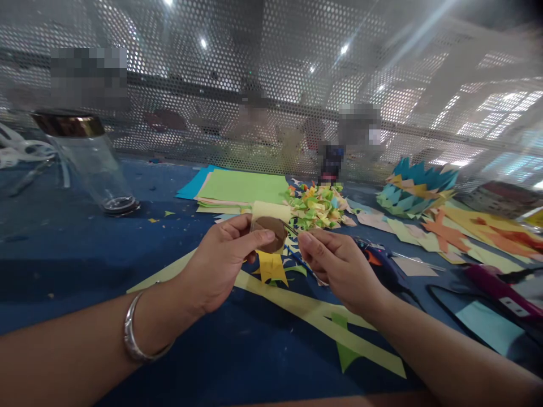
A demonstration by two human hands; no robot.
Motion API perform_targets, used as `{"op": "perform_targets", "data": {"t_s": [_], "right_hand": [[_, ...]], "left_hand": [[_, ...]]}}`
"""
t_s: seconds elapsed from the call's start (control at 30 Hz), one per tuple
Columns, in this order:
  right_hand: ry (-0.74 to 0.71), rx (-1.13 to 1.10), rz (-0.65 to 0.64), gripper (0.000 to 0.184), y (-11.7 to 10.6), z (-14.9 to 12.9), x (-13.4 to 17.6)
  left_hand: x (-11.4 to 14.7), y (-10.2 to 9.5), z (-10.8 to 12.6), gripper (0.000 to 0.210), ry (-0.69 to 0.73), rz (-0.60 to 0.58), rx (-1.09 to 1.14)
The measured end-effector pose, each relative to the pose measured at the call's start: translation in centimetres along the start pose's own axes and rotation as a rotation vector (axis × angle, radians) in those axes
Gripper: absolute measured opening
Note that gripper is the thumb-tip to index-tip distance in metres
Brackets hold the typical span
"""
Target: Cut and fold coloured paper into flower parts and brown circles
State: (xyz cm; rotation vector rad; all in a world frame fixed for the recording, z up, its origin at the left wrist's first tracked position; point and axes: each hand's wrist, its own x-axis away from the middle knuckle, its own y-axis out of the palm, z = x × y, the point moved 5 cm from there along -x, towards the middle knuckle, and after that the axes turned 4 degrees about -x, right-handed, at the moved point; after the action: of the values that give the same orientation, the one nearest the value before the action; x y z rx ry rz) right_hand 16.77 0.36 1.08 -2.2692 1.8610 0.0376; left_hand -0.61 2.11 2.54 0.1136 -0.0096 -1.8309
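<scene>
My left hand (229,254) pinches a round brown cardboard disc (271,233), thumb on its face and fingers behind. Pale yellow paper (271,211) stands up along the disc's upper edge. My right hand (339,265) is closed around a thin metal tool (291,228), whose tip reaches the disc's right edge; most of it is hidden in the fingers. Below the disc a yellow paper piece (271,267) hangs or lies; I cannot tell which. Long pale yellow paper strips (292,305) and a green scrap (345,345) lie on the blue table (178,362) beneath my hands.
Behind my hands are stacked coloured sheets (246,185) and a heap of paper scraps (318,206). A glass bottle (91,164) stands left. At right are a paper crown (416,189), a dark blue tool (382,265), a magenta device (500,291) and cables. Perforated metal panelling (275,73) borders the table.
</scene>
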Motion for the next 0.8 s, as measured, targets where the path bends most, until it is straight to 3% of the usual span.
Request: {"op": "perform_targets", "data": {"t_s": [0.8], "right_hand": [[0.009, 0.020, -0.012, 0.045, -0.20, 0.20, -0.08]], "left_hand": [[-0.29, 0.01, 0.20, 0.006, 0.044, -0.044, -0.018]]}}
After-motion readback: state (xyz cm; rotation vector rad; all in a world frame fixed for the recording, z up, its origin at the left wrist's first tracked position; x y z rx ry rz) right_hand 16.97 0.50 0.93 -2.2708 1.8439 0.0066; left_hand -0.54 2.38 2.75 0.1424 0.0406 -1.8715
